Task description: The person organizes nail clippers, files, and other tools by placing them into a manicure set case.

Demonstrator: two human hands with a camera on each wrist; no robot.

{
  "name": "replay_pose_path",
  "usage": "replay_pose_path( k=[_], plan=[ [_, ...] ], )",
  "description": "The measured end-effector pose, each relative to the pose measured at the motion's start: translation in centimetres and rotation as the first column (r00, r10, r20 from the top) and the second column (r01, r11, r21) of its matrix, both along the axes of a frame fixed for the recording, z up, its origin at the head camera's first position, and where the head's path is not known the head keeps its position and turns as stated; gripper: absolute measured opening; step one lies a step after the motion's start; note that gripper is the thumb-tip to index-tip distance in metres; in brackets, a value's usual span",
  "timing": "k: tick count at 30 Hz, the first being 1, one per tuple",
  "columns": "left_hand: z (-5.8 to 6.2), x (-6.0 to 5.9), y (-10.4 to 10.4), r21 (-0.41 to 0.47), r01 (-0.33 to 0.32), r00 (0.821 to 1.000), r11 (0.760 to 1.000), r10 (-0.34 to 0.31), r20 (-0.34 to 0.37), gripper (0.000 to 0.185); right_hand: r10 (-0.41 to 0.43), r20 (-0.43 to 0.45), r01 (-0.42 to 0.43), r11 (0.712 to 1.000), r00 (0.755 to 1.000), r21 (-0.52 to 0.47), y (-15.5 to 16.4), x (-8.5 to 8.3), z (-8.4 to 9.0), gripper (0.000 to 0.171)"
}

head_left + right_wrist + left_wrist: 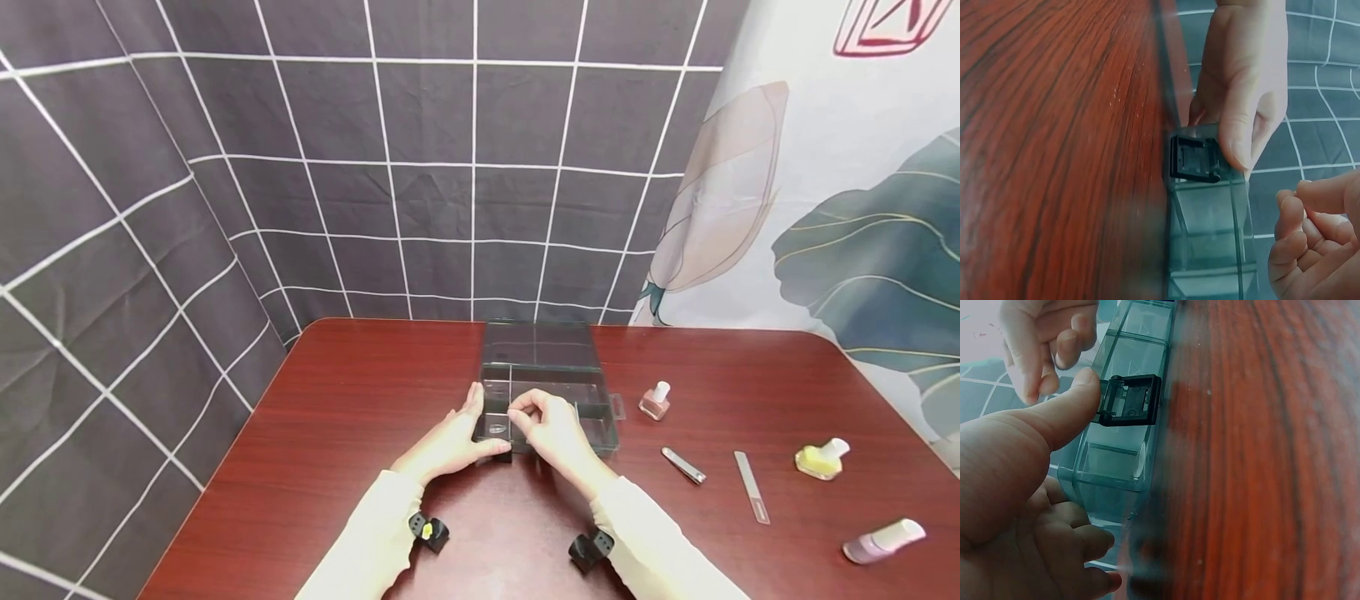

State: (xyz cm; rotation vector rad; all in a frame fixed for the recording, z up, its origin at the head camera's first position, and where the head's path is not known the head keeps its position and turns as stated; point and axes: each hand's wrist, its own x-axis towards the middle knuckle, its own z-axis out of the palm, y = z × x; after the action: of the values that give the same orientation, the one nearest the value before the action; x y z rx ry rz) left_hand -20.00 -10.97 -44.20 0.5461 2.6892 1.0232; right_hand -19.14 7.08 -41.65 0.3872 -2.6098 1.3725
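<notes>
- Left hand (454, 439) grasps translucent grey-green rectangular plastic box (557, 387) at its left end.
- Right hand (556, 430) above it: thumb meets forefinger; cannot tell if grasping anything.

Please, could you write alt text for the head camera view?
A left hand grips an open, divided box on a red table; the right hand is over it. To the right are a nail clipper, a nail file, a pink bottle, a yellow bottle and a lilac bottle.
</notes>
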Motion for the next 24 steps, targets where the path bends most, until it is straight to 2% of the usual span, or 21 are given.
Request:
replay_pose_path(
  k=[11,24],
  plan=[
    [-0.1,-0.1,0.2,-0.014,0.004,1.0,1.0,-0.004,-0.006,0.101,-0.031,0.02,0.03,0.999,0.999,0.019,1.7,1.1,0.5,0.005],
    [-0.2,-0.2,0.0,-0.018,-0.002,1.0,1.0,0.002,0.009,0.101,-0.07,0.016,0.07,0.997,0.997,-0.034,3.6,2.3,0.9,0.008]
  ],
)
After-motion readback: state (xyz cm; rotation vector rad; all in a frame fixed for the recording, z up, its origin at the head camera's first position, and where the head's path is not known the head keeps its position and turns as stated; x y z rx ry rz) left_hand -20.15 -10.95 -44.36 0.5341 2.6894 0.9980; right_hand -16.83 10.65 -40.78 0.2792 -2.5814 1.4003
